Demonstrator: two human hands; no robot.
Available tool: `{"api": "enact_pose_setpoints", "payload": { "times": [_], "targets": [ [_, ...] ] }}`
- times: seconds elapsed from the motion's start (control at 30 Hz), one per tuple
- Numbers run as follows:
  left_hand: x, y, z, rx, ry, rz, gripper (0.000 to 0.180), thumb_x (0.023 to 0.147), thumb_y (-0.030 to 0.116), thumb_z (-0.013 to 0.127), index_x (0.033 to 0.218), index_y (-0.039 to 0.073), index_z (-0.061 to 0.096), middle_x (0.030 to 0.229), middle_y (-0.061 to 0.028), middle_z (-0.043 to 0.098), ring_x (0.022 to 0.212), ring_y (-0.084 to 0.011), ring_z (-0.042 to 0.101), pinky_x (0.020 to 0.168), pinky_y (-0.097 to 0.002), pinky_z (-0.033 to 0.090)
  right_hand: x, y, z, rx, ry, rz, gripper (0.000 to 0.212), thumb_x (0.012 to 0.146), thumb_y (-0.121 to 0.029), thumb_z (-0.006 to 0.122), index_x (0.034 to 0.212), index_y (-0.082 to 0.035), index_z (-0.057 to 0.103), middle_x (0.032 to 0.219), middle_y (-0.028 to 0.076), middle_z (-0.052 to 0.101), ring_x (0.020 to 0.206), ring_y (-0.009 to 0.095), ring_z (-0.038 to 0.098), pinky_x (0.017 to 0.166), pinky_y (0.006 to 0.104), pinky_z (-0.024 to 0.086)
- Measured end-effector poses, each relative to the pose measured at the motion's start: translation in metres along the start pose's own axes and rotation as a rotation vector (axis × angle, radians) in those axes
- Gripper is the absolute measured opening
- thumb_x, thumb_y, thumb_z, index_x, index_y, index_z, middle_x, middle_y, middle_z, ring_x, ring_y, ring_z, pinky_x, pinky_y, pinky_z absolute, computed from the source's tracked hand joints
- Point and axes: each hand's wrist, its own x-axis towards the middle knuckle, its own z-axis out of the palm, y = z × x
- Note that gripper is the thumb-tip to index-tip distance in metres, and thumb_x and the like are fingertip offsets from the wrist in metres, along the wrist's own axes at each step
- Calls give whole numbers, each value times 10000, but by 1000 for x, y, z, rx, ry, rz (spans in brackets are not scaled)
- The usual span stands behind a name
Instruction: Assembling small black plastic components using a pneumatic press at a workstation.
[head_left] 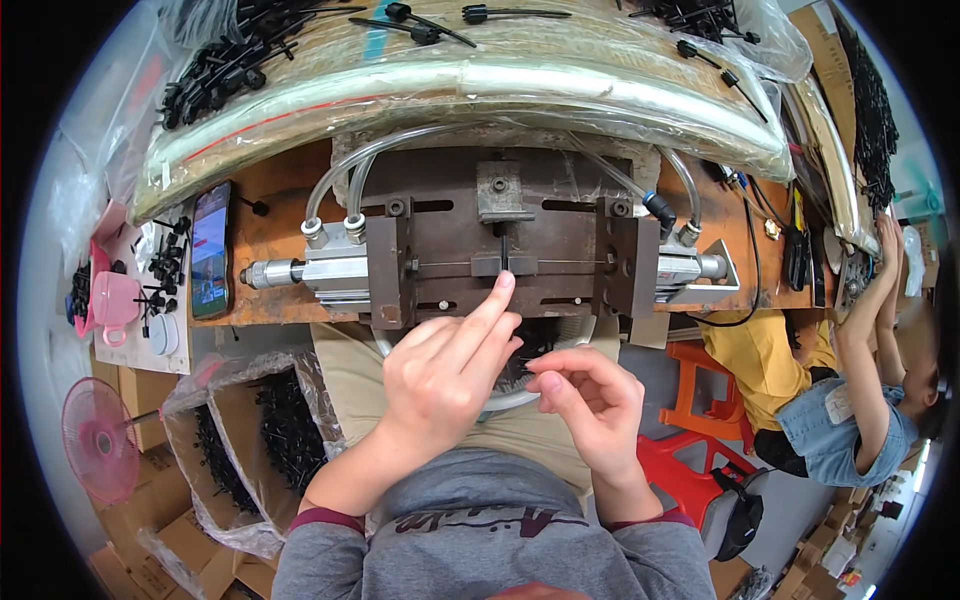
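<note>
My left hand reaches up to the middle of a dark metal fixture. Its index finger is stretched out, with the tip at the lower end of a slim black part standing in the small central holder; the other fingers are bent and hold nothing visible. Thin metal rods run in toward the holder from both sides. To the right and lower, my right hand hovers over my lap, fingers loosely curled, thumb slightly apart, with nothing visible in it.
Air cylinders with clear hoses flank the fixture. A phone leans at the left, near a pink cup. Black parts lie on the plastic-wrapped shelf and fill a lined box below. Another person works at right, beside stools.
</note>
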Motion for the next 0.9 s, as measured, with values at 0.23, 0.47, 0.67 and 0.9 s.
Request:
{"api": "enact_pose_setpoints", "payload": {
  "times": [0.23,0.47,0.67,0.9],
  "targets": [
    [4,-1,-1,35,-43,7,239,700,102,771,903,-2,699,1210,-143,669,593,-147,622,576,-259,489,1,3,0,-39,-11,-32,125,880,3,660,998,23,696,874,90,675,791,142,671,709,257,529],
    [6,3,-5,71,-65,-38,212,710,145,793,882,56,708,1186,-93,688,571,-146,619,545,-246,477,7,-7,-3,-126,-21,-112,119,870,54,633,981,66,675,900,124,675,771,150,671,625,234,522],
    [6,3,-7,70,-58,-24,246,671,119,796,888,39,711,1180,-98,690,557,-154,615,540,-258,488,66,-55,3,-481,94,-701,131,805,28,721,934,7,704,853,90,686,649,116,592,548,227,457],
    [7,3,-5,57,-28,-6,223,673,125,803,860,52,707,1175,-90,692,545,-168,609,532,-254,490,202,-103,42,-1164,313,-905,470,774,-423,772,977,-16,657,942,98,653,882,278,663,732,389,529]
  ]
}}
